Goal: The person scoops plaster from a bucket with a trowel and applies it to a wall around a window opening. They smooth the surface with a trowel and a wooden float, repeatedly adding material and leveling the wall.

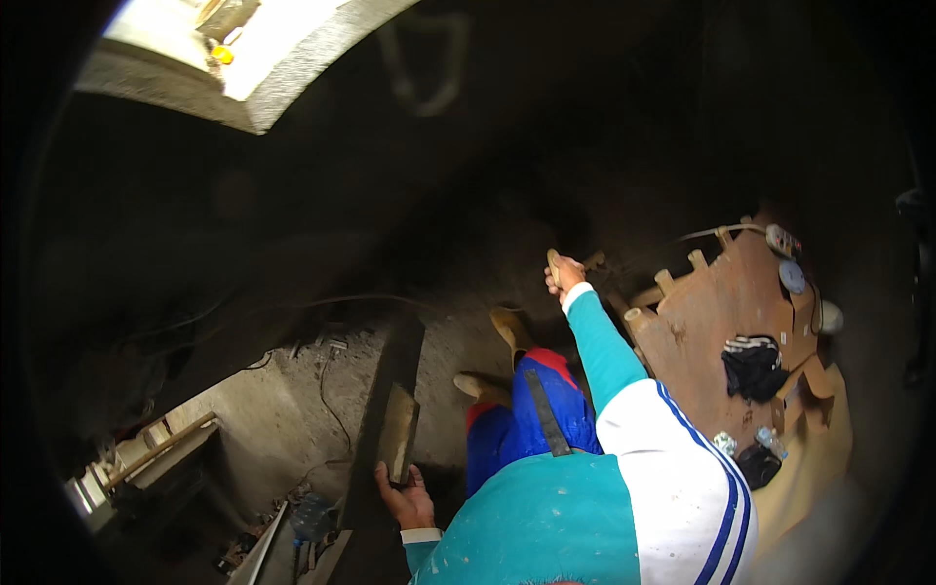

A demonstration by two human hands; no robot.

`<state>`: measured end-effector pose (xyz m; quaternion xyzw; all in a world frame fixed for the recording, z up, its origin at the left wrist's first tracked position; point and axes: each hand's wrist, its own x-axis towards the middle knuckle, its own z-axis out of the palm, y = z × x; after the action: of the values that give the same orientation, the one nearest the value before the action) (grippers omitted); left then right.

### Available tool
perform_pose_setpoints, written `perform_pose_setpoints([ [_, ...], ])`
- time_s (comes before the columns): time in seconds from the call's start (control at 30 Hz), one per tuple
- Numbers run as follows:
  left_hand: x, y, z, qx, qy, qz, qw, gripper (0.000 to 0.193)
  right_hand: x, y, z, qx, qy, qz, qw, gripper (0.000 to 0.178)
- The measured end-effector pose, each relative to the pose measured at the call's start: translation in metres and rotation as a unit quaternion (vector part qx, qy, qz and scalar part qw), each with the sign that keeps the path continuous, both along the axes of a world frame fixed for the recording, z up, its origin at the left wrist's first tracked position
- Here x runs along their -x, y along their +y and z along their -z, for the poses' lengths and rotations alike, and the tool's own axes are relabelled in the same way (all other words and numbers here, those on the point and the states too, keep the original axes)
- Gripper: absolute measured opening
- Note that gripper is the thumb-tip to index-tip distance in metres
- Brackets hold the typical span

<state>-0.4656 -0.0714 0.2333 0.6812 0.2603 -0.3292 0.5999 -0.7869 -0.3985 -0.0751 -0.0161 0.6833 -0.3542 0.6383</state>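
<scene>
Full grip on both sides!

Left hand (409, 503) grasps the near end of a wooden block (401, 434) at seven o'clock, lined up along a dark beam (398, 356); right hand (567, 276), toward three, curls round a small tan piece (553, 263). Best keep that block snug and steady.

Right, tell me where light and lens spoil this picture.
Head view: the opening at upper left is largely blown out to white; head view: deep shadow hides most of the upper middle, though the right hand and left hand are readable; head view: the grey ledge bows with lens distortion.
</scene>
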Motion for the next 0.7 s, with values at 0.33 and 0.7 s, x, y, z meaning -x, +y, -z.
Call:
perform_pose_setpoints([
  [0.33,0.008,-0.043,0.027,-0.077,-0.019,0.099,0.992,0.048,0.053,-0.014,0.162,-0.124,0.0,0.155,0.98,0.017],
  [0.7,0.0,-0.093,0.047,0.009,-0.026,0.202,0.979,0.042,0.04,0.034,0.134,-0.122,-0.07,0.037,0.989,0.053],
])
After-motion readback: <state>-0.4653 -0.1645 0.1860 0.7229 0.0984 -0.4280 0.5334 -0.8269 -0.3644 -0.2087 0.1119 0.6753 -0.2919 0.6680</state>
